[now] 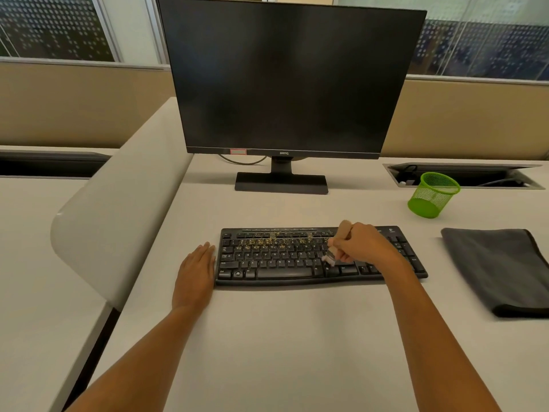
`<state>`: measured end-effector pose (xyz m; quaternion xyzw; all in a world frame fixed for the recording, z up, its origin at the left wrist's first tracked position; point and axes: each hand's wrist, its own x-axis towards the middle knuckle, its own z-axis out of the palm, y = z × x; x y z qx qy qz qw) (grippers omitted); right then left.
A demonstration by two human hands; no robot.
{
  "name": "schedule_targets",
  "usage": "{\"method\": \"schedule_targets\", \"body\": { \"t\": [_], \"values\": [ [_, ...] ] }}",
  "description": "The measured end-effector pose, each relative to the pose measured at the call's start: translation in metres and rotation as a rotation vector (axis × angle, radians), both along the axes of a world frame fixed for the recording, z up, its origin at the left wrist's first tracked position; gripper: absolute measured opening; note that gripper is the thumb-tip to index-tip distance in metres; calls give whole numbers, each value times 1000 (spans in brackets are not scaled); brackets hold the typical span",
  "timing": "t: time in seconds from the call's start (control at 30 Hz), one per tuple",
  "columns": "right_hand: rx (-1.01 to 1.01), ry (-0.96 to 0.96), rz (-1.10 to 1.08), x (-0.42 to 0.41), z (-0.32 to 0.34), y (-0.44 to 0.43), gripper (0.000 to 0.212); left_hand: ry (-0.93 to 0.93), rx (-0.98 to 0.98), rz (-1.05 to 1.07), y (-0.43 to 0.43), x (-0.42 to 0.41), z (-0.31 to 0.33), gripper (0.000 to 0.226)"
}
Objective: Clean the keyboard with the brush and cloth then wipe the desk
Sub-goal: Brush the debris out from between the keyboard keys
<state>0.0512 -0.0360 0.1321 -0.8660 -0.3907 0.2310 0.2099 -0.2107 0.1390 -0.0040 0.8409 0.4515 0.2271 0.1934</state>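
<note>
A black keyboard (285,264) lies in the middle of the desk (282,346), and yellowish crumbs (267,241) sit on its upper key rows. The right hand (364,245) grips a brush (344,231) by its wooden handle, and the pale bristles touch the keys. The left hand (196,272) lies flat on the desk, fingers straight, just beside the keyboard's left end. A folded dark grey cloth (502,269) lies at the right edge. A green mesh cup (433,194) stands toward the back right corner, and a dark monitor (285,78) stands near the back edge.
</note>
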Motion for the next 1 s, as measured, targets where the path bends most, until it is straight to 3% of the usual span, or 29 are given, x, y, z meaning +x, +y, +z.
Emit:
{"method": "schedule_targets", "body": {
  "t": [0.13, 0.33, 0.53, 0.77, 0.9, 1.0],
  "values": [
    [179, -49, -135, -2, 0, 7, 33, 12, 5, 1, 1, 0, 0, 39],
    [17, 23, -83, -2, -3, 5, 31, 33, -1, 5, 3, 0, -2, 40],
    [193, -30, -137, -1, -8, 10, 37, 39, 2, 4, 3, 0, -3, 41],
    [16, -69, -74, 1, -7, 1, 34, 23, -11, 12, 2, 0, -3, 41],
    [243, -76, -195, 3, -9, 3, 35, 26, 0, 9, 1, 0, -2, 40],
    [211, -17, -191, 1, -17, 3, 35, 30, 7, 6, 1, 0, -1, 40]
  ]
}}
